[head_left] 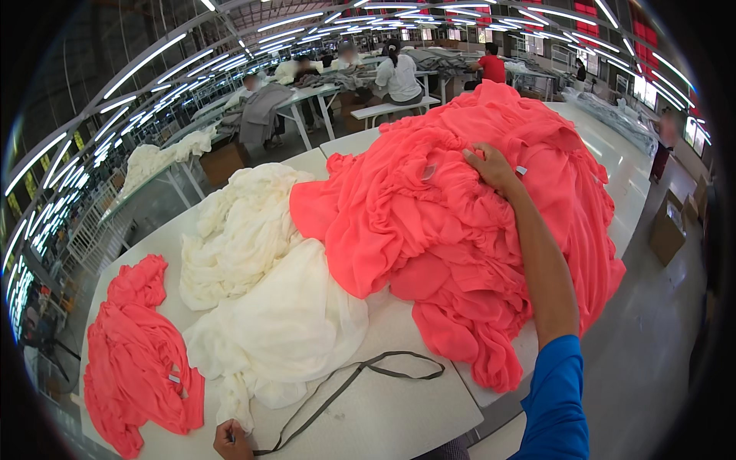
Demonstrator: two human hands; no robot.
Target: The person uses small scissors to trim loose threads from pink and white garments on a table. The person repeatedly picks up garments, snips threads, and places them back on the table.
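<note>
My right hand (492,168) reaches into a large pile of coral-pink garments (391,230), its fingers curled on gathered fabric. A small white label (521,170) shows beside that hand. At the bottom edge, my left hand (233,441) is curled around a small blue object, too hidden to name. The tail of a cream garment (287,322) meets its fingers; whether they pinch the fabric is unclear. From near this hand a dark narrow strap (339,394) runs across the table and ends in a loop.
A separate coral garment (141,351) lies on the white table (397,322) at left. Beyond it stand more tables with grey garments (261,112) and a white bench (397,107) where a person sits. Plastic-wrapped goods (609,118) lie at far right, a cardboard box (667,227) on the floor.
</note>
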